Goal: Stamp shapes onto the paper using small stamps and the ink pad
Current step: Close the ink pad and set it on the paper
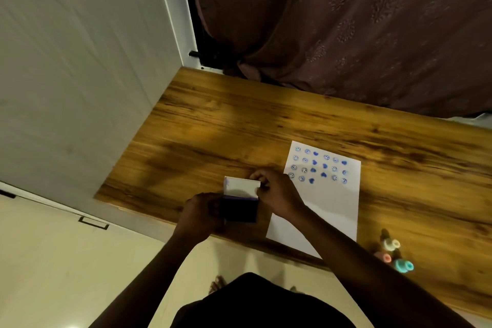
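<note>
The ink pad point(241, 209) sits near the table's front edge with its white lid point(241, 187) standing open behind the dark pad. My left hand point(201, 214) grips the left side of the ink pad's base. My right hand point(275, 192) pinches the right edge of the lid. To the right lies the white paper point(327, 205), its upper part covered with several rows of blue smiley and heart prints point(319, 166). Three small stamps, white point(392, 243), pink point(384, 257) and teal point(403, 266), lie at the front right of the table.
The wooden table point(239, 120) runs from a white wall panel point(80, 61) on the left to a dark patterned curtain point(346, 21) behind. Pale floor point(66, 261) lies below the front edge, where my feet and dark clothing show.
</note>
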Demonstrator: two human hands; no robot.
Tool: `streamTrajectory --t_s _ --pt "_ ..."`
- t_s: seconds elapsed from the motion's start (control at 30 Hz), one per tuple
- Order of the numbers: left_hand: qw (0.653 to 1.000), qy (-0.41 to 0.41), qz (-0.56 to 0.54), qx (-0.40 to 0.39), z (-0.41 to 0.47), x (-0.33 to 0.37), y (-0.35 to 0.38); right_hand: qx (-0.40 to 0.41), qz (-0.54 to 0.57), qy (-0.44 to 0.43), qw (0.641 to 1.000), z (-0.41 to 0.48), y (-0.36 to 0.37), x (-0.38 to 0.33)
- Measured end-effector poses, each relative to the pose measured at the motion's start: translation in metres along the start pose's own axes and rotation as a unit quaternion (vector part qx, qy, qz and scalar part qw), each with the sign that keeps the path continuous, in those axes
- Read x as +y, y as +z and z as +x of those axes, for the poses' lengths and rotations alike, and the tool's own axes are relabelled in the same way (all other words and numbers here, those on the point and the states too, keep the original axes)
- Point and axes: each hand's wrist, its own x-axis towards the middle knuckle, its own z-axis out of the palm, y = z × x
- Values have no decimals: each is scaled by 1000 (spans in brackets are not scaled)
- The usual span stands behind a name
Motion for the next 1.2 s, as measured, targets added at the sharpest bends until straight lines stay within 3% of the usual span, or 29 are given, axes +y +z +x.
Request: streamTrajectory --t_s 0.33,0.77,0.97,1.2 --pt "1000 -11 1 21 1 -1 3 -40 7 -70 997 -42 5 8" --pt "1000 4 -18 24 -9 -2 3 -48 -63 -79 994 -56 16 18" --pt "997 -3 -34 76 -12 3 8 -44 -62 -78 994 -57 17 17" --pt "993 -42 -5 108 -8 -3 16 38 -16 -12 999 -59 12 8"
